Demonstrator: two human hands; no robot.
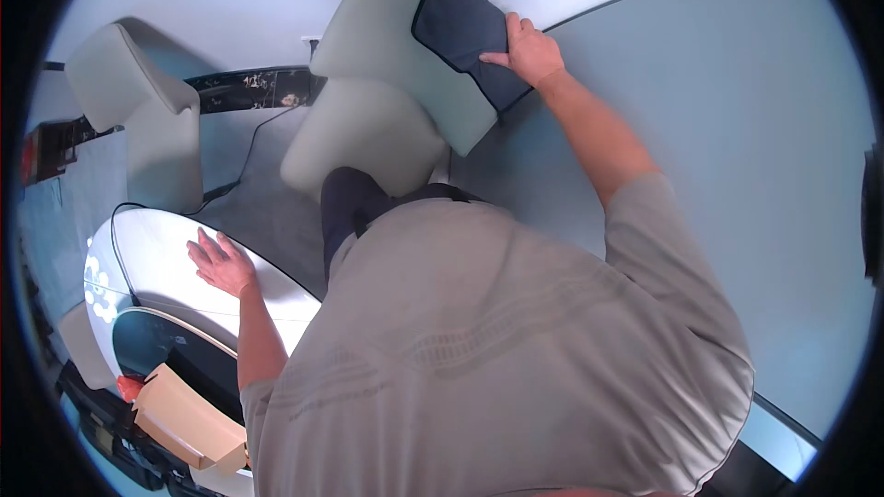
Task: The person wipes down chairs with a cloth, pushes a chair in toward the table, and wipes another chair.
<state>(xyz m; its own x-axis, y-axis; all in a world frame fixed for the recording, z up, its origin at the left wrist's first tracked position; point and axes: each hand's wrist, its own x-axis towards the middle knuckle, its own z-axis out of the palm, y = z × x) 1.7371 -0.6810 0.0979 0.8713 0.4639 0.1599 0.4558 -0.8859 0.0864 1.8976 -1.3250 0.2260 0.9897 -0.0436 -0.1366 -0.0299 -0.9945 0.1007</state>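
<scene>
A dark grey cloth with a black edge (465, 23) hangs over the top of a beige chair's backrest (368, 23). My right hand (529, 51) grips the cloth's right side, thumb on its front face and fingers around the edge. On the white table (161, 244) at the lower left, my left hand (221, 262) rests palm down with its fingers spread, holding nothing. The seat of the beige chair (364, 138) is just in front of my legs.
Another beige chair (152, 110) stands at the left. An open cardboard box (189, 414) and a red item (130, 387) are by the table's dark centre (175, 350). A black cable (247, 156) crosses the floor. A large grey-green panel (727, 175) fills the right.
</scene>
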